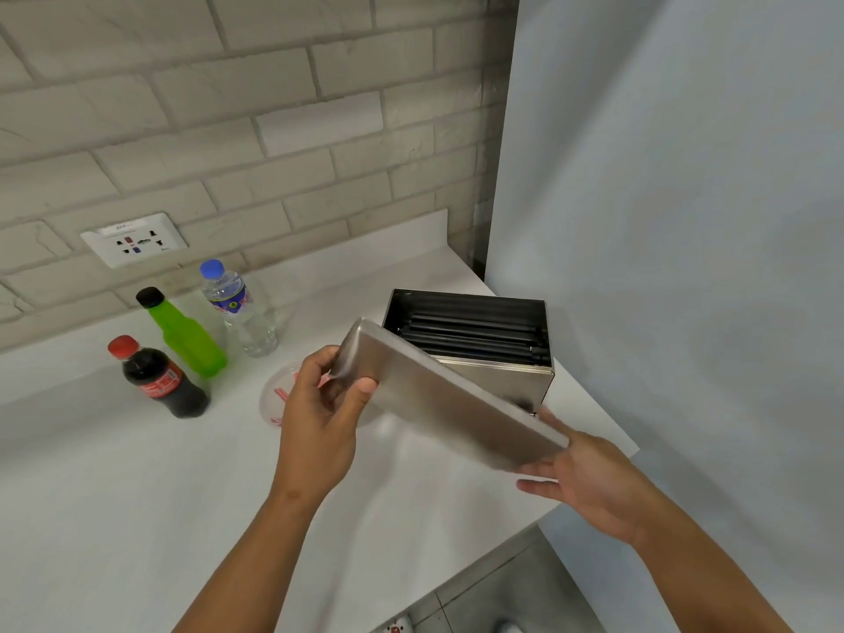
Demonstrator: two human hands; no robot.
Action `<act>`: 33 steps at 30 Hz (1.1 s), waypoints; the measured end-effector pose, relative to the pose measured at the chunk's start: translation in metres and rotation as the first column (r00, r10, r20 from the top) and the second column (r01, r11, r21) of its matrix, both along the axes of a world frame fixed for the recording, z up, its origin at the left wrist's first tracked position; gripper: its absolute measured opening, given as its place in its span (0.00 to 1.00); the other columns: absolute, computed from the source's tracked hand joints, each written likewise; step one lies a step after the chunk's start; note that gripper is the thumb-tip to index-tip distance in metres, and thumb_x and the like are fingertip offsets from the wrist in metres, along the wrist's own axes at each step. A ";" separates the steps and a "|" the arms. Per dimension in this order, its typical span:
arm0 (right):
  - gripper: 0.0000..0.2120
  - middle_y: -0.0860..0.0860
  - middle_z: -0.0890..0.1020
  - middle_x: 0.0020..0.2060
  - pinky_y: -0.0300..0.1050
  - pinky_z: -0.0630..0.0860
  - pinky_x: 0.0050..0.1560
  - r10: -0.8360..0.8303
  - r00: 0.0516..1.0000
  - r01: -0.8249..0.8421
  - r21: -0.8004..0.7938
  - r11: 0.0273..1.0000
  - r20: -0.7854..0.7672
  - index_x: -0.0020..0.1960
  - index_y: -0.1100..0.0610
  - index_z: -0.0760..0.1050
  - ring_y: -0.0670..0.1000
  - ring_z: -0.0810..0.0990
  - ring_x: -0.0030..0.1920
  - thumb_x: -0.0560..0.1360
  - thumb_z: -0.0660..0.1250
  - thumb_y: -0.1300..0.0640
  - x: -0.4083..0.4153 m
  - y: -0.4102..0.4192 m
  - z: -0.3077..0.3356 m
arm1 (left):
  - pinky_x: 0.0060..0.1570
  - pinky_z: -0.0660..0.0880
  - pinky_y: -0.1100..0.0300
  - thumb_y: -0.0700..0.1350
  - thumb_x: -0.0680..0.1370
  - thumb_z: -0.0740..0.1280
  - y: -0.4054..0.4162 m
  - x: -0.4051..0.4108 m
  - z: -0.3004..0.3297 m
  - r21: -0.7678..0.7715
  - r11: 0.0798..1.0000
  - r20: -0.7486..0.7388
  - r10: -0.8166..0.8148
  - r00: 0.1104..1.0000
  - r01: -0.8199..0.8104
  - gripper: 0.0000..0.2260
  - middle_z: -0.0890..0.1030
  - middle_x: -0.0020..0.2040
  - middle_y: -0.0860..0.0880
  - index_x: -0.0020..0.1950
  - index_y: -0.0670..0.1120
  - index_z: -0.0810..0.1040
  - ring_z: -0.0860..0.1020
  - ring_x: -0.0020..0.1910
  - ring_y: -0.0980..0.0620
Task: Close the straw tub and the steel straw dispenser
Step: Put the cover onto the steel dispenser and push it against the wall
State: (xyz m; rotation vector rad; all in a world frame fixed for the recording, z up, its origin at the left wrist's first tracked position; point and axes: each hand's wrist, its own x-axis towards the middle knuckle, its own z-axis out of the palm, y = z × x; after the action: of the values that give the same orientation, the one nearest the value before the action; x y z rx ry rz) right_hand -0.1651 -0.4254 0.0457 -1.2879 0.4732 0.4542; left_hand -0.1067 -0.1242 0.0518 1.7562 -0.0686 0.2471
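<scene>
Both hands grip a steel lid (450,406) tilted above the counter (137,472): left hand (319,418) at its upper end, right hand (589,477) under the lower. Behind, the open steel straw dispenser (475,344) holds black straws (475,333).

- I see even, soft indoor light, fairly bright, with no hard glare.
- Faint shadows lie on the white counter (114,472) under the arms.
- The steel lid (438,395) shows motion blur along its edges.
- Brick wall (228,107) lines bend from wide-angle distortion.
- Overall detail looks slightly soft.
</scene>
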 end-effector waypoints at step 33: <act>0.19 0.54 0.80 0.38 0.42 0.70 0.36 0.065 0.899 0.286 -0.695 0.660 0.432 0.43 0.56 0.79 0.49 0.79 0.37 0.79 0.65 0.40 0.150 -0.013 0.027 | 0.47 0.80 0.51 0.61 0.80 0.66 -0.025 0.142 0.016 0.444 0.893 -0.323 0.077 0.943 0.079 0.26 0.86 0.40 0.39 0.39 0.39 0.85 0.84 0.41 0.41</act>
State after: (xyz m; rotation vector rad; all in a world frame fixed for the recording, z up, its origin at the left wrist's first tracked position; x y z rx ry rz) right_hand -0.0148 -0.4385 0.0730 -2.0921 0.3697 -0.1905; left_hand 0.0352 -0.1491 0.0680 2.2424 0.1305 -0.0822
